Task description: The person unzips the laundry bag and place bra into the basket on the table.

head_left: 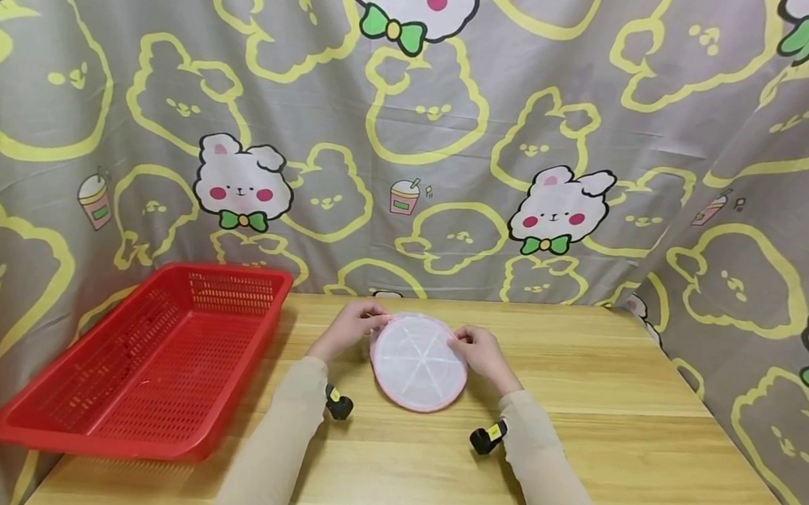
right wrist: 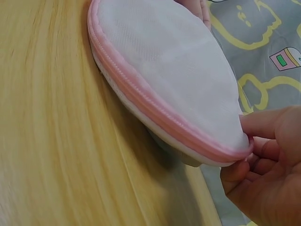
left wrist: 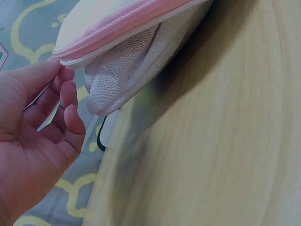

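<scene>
Left grip (head_left: 350, 330), right grip (head_left: 484, 356) pinch 1 mesh bag (head_left: 420, 364); 1 red basket (head_left: 180, 373).

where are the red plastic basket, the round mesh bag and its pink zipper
red plastic basket (head_left: 164, 376), head view, bare perforated floor
round mesh bag (head_left: 422, 360), head view, white top panel
pink zipper (right wrist: 153, 107), right wrist view, stretch along bag's side

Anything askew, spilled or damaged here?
Nothing stands out as spilled or damaged. The left hand and right hand hold the round mesh bag, and the red basket sits upright. The bag's mesh underside sags in folds, but that seems ordinary for soft fabric.
</scene>
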Demonstrator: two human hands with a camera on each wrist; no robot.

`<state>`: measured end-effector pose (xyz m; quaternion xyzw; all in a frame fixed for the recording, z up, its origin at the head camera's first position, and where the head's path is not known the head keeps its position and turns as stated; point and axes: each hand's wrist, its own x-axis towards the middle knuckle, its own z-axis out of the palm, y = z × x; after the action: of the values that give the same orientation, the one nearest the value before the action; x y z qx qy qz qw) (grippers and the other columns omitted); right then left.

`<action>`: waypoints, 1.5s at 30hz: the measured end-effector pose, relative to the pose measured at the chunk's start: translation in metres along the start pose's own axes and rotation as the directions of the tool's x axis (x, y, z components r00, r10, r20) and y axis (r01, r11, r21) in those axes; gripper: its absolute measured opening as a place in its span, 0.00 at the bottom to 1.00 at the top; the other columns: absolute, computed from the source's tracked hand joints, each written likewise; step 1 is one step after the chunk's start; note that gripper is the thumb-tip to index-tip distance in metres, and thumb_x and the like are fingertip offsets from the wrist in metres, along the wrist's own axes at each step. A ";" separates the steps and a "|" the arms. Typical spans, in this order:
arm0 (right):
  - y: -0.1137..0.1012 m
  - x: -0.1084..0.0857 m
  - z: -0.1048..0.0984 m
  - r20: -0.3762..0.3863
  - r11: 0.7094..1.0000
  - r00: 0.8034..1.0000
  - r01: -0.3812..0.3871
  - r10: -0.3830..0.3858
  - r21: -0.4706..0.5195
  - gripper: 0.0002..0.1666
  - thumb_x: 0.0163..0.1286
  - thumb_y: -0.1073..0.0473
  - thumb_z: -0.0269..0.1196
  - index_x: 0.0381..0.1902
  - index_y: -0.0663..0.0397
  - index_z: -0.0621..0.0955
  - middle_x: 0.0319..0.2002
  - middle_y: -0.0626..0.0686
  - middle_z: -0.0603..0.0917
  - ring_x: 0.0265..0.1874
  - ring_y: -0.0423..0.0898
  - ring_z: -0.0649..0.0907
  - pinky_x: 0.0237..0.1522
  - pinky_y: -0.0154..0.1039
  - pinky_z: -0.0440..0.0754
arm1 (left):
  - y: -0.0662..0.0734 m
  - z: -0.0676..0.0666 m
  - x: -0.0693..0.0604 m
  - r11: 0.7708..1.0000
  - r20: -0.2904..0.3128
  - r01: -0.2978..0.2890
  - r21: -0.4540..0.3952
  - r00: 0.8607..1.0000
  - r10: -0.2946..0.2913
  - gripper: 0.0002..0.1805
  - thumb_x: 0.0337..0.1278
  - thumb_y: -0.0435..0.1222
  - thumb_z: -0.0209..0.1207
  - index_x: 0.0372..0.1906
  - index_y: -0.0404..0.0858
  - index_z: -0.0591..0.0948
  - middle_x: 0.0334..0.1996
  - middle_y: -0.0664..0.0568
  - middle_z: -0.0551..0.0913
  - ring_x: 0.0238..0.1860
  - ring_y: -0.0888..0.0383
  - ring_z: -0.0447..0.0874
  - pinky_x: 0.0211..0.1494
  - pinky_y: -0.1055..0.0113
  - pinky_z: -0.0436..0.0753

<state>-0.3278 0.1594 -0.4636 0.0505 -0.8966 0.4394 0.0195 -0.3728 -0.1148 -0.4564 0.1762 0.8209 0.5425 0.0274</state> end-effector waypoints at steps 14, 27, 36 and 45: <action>-0.005 -0.002 0.000 -0.036 0.999 0.999 -0.018 0.019 0.040 0.10 0.68 0.59 0.62 0.37 0.63 0.81 0.28 0.52 0.78 0.29 0.44 0.74 0.31 0.33 0.71 | 0.001 -0.003 -0.013 0.998 -0.034 -0.004 0.061 0.999 0.006 0.10 0.65 0.38 0.60 0.42 0.35 0.84 0.38 0.44 0.85 0.38 0.55 0.82 0.46 0.56 0.81; -0.003 -0.003 0.001 -0.049 0.994 0.997 -0.050 0.055 0.095 0.09 0.68 0.60 0.63 0.36 0.63 0.81 0.28 0.52 0.78 0.28 0.43 0.75 0.31 0.33 0.72 | -0.003 -0.006 -0.022 0.998 -0.048 -0.001 0.055 0.999 0.004 0.10 0.64 0.38 0.60 0.43 0.35 0.84 0.37 0.43 0.84 0.38 0.55 0.79 0.44 0.58 0.82; -0.004 -0.002 0.001 -0.054 0.990 0.995 -0.083 0.089 0.115 0.09 0.68 0.60 0.62 0.36 0.63 0.81 0.27 0.51 0.78 0.28 0.43 0.75 0.31 0.33 0.73 | 0.000 -0.007 -0.030 0.998 -0.048 -0.001 0.064 0.999 0.004 0.10 0.64 0.37 0.60 0.43 0.34 0.84 0.35 0.42 0.83 0.36 0.55 0.78 0.40 0.63 0.79; -0.003 -0.001 0.002 -0.074 0.990 0.994 -0.074 0.084 0.122 0.08 0.68 0.61 0.62 0.36 0.63 0.81 0.28 0.52 0.78 0.30 0.44 0.75 0.32 0.33 0.73 | 0.000 -0.010 -0.037 0.998 -0.038 -0.002 0.056 0.999 0.004 0.10 0.64 0.38 0.60 0.42 0.36 0.85 0.36 0.37 0.83 0.35 0.57 0.76 0.42 0.59 0.79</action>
<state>-0.3269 0.1562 -0.4630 -0.0013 -0.8686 0.4943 0.0344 -0.3409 -0.1356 -0.4578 0.1677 0.8359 0.5225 0.0060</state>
